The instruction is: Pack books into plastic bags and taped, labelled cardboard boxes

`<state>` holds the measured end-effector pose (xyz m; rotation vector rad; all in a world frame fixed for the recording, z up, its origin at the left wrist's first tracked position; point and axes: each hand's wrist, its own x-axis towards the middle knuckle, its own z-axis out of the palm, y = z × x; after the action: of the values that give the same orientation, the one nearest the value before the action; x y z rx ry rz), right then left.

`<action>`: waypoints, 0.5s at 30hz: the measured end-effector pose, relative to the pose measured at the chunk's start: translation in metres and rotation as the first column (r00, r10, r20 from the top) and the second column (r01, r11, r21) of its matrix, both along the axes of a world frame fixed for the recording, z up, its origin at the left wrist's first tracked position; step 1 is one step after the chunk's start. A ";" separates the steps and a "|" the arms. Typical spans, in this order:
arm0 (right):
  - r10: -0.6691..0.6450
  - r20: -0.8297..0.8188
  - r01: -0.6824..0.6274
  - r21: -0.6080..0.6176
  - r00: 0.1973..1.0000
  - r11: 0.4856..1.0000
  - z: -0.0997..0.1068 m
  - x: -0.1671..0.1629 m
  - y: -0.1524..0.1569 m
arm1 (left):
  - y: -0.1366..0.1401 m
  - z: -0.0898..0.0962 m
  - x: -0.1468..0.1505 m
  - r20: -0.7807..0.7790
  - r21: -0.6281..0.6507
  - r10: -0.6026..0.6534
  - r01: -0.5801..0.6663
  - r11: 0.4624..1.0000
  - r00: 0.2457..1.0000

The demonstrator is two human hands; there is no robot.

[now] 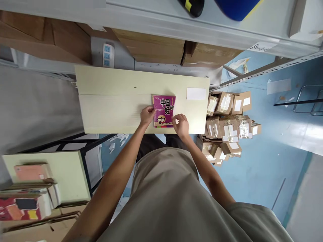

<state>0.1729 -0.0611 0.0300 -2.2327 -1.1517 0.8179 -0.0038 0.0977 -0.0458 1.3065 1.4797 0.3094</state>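
A purple book [161, 104] with large black and white Chinese characters and small cartoon figures on its cover lies on the pale yellow tabletop [111, 111]. At the book's left edge, my left hand [147, 116] is closed, its thumb over the cover. My right hand [181, 125] is at the lower right edge with bent fingers, thumb and index finger pinched against the book's side. Its other fingers curl away from the cover. A blank white paper slip [196, 93] rests on the tabletop to the right of the book.
Behind the table stands a grey shelf [161, 20] with cardboard boxes [151, 45] under it and a power strip [108, 55]. Small taped cartons [228, 129] are piled on the floor at right. A side table [68, 171] at lower left carries books [25, 205].
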 end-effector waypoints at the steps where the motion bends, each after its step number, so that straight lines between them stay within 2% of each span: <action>1: 0.038 -0.005 -0.038 -0.017 0.999 0.999 -0.002 -0.008 0.007 | -0.001 0.001 -0.001 -0.007 0.011 -0.007 0.007 1.000 1.000; 5: 0.106 -0.013 -0.107 -0.147 0.994 0.983 -0.015 -0.031 0.034 | -0.004 0.004 -0.001 -0.048 0.043 0.015 -0.013 0.999 0.999; 9: 0.135 -0.011 -0.134 -0.242 0.991 0.961 -0.028 -0.047 0.046 | -0.016 0.009 0.004 -0.100 0.100 0.004 0.006 0.995 0.995; 12: 0.162 -0.017 -0.162 -0.239 0.987 0.958 -0.032 -0.054 0.045 | -0.032 0.013 0.013 -0.193 0.135 0.007 0.019 0.991 0.981; 15: 0.217 -0.090 -0.231 -0.198 0.972 0.953 -0.032 -0.046 0.039 | -0.044 0.014 0.020 -0.218 0.168 -0.001 0.039 0.985 0.976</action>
<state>0.1274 -0.0222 -0.0019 -2.2437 -1.3602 1.1442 0.0166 0.0534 -0.0319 1.5311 1.6507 0.2926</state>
